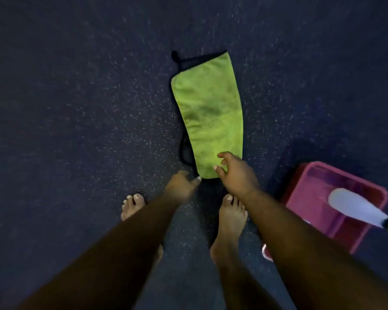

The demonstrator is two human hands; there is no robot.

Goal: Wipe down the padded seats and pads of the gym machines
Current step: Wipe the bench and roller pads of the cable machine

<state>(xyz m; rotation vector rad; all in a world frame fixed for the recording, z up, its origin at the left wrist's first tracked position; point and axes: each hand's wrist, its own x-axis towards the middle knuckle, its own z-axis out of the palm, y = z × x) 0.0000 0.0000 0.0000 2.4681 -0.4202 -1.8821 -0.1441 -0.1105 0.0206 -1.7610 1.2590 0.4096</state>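
Where hands (182,186) (235,173) reach: green cloth (208,117), touching.

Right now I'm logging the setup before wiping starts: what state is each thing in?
Cloth: folded long, flat on the floor, stained.
Left hand: at the cloth's near corner, blurred, grip unclear.
Right hand: fingers relaxed over the cloth's near edge.
Tub: upright on the floor.
Spray bottle: tilted over the tub.
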